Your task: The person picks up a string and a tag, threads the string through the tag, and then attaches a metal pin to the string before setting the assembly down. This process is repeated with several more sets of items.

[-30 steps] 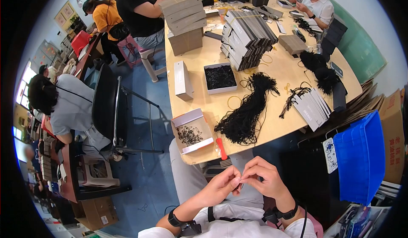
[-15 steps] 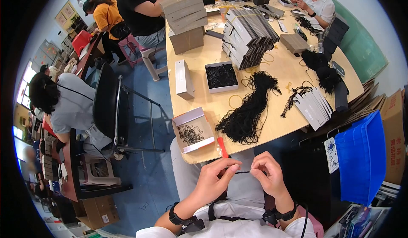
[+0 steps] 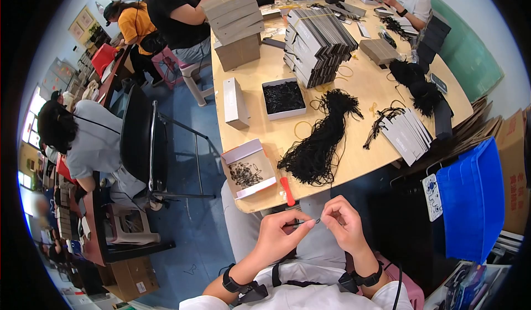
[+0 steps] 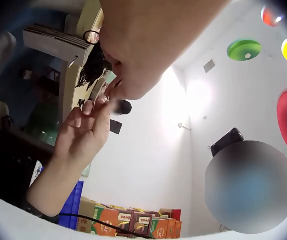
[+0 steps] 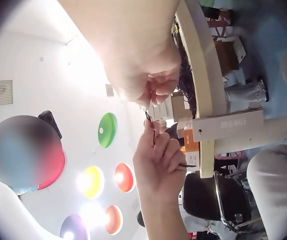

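Over the lap, my left hand pinches a thin black cord between thumb and forefinger. A small looped end pokes out past the thumb tip, and a dark tail hangs out behind the curled fingers in the right wrist view. My right hand has thumb and forefinger drawn together at the looped end. Its fingertips hide what lies between them. On the table ahead are a bundle of black cords and an open white box of small metal clips. A red-handled tool lies at the table edge.
Another white box holds small black pieces. A banded stack of grey cards, fanned tags and an upright narrow box stand on the table. A blue bin is at right, a black chair at left. Several people work around.
The hands were together, then parted with the cord stretched between them. Now they are close again, with the looped end showing beyond the left thumb.
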A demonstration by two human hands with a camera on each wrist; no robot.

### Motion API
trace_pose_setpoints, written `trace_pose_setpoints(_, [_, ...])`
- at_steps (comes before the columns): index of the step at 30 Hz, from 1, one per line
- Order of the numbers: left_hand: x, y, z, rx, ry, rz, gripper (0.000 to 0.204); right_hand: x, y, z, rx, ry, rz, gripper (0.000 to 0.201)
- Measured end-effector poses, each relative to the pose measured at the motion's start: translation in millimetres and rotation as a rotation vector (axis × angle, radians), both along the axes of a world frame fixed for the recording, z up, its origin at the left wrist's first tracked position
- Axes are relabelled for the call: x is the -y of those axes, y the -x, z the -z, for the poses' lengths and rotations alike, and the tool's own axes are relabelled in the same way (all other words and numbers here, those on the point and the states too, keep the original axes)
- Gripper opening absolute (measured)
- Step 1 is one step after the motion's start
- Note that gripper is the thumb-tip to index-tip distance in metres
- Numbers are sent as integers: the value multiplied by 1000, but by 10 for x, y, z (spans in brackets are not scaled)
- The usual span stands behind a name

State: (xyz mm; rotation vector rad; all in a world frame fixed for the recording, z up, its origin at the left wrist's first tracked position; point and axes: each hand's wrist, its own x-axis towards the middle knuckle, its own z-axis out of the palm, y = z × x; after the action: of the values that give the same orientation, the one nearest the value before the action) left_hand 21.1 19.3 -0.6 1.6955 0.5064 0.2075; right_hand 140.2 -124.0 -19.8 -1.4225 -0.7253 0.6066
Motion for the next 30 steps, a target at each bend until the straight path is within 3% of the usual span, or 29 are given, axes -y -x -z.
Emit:
trace_pose_setpoints(3, [6, 32, 17, -59, 88, -6, 14, -1, 7, 25, -100, -8, 38, 8])
trace_pose_setpoints(5, [33, 59, 47, 52, 516, -136, 12, 7, 2, 89, -1, 46, 38, 8])
trace_pose_setpoints(6, [27, 79, 41, 51, 515, -131, 12, 12, 12, 88, -1, 45, 43, 8])
trace_pose_setpoints(8, [-3, 133, 20, 83, 911, -155, 12, 8, 50, 79, 81, 87, 5, 8])
trace_pose_setpoints(9, [31, 120, 51, 80, 910, -151, 12, 7, 69, 68, 80, 86, 9, 8])
trace_pose_setpoints(11, [124, 66, 134, 149, 452, -187, 16, 12, 106, 32, 30, 55, -38, 8])
trace_pose_setpoints(21, [157, 80, 132, 52, 291, -50, 14, 66, 36, -33, -250, 46, -133, 9])
trace_pose_setpoints(23, [165, 79, 120, 19, 633, -10, 13, 87, 29, -43, -365, 103, -180, 8])
trace_pose_setpoints(27, [139, 91, 182, 52, 770, -12, 12, 78, 68, -35, -445, 41, -205, 9])
trace_pose_setpoints(29, [87, 117, 217, 60, 1011, 67, 16, 79, 95, -4, -462, 30, -250, 12])
trace_pose_setpoints(30, [90, 116, 211, 60, 1010, 67, 16, 73, 104, -21, -462, 29, -250, 12])
